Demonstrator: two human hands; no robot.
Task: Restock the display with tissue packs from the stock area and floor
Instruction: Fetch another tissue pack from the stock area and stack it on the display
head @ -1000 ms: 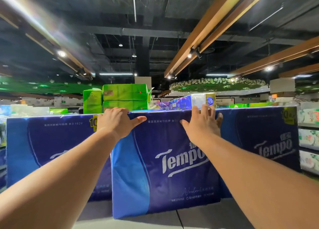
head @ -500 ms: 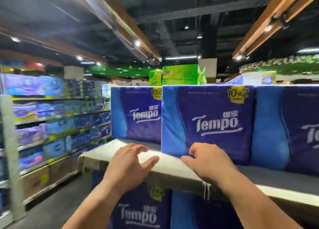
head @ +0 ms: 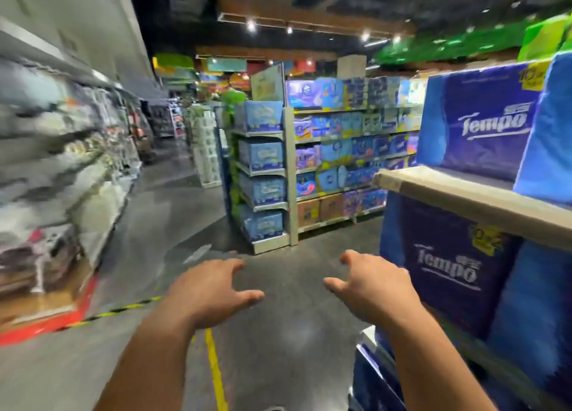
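Both hands (head: 284, 290) have left the glossy blue tissue packs (head: 483, 126), empty.

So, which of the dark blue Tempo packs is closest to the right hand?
The lower Tempo pack, standing under the shelf board, just beside the right hand. The upper Tempo pack stands on top of the board, higher up.

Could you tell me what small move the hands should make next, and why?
Probably reach down toward stock for another pack: the left hand and right hand hang open and hold nothing over the bare floor, beside the Tempo display.
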